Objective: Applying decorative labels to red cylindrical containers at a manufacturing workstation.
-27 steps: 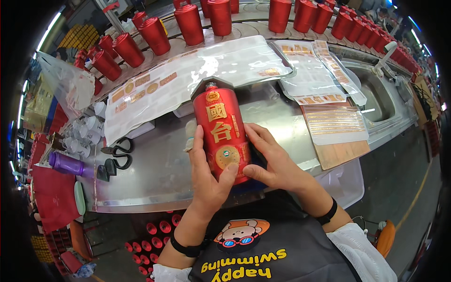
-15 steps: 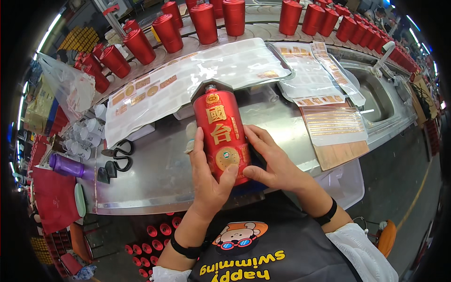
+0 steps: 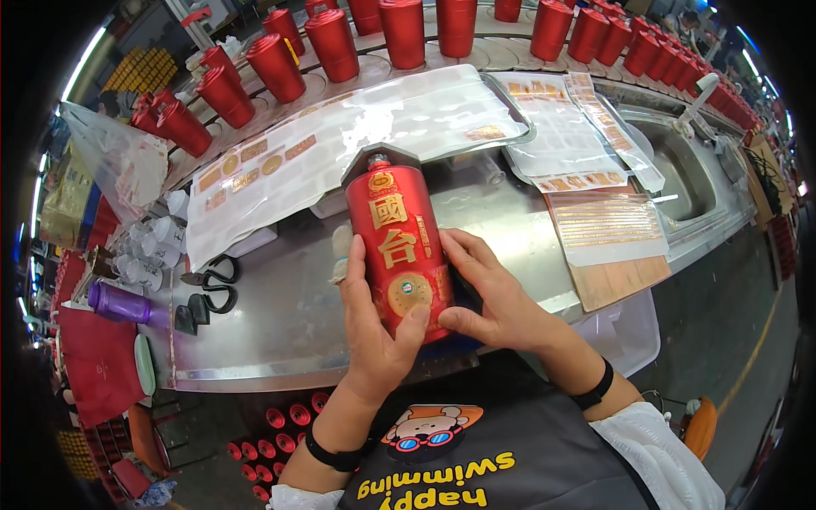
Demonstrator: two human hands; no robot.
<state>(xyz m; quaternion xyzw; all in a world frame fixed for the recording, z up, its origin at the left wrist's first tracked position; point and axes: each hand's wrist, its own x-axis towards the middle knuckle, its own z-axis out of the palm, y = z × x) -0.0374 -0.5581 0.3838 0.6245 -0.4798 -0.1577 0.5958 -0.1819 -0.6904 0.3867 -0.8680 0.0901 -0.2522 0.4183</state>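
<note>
A red bottle with gold lettering and a round gold label lies on its back in a dark holder on the steel table, its neck pointing away from me. My left hand grips its lower left side, the thumb pressed near the gold disc. On the other side my right hand wraps the lower right edge, fingers along the flank and thumb close to the base. Beyond the neck lies a glossy sheet carrying gold stickers.
Red bottles stand on a curved conveyor at the back. Scissors and a purple cup lie left. More sticker sheets, a wooden board and a sink are right. Several red caps show below the table.
The conveyor's red bottles have shifted to the right. My hands stay on the held bottle, which has barely moved.
</note>
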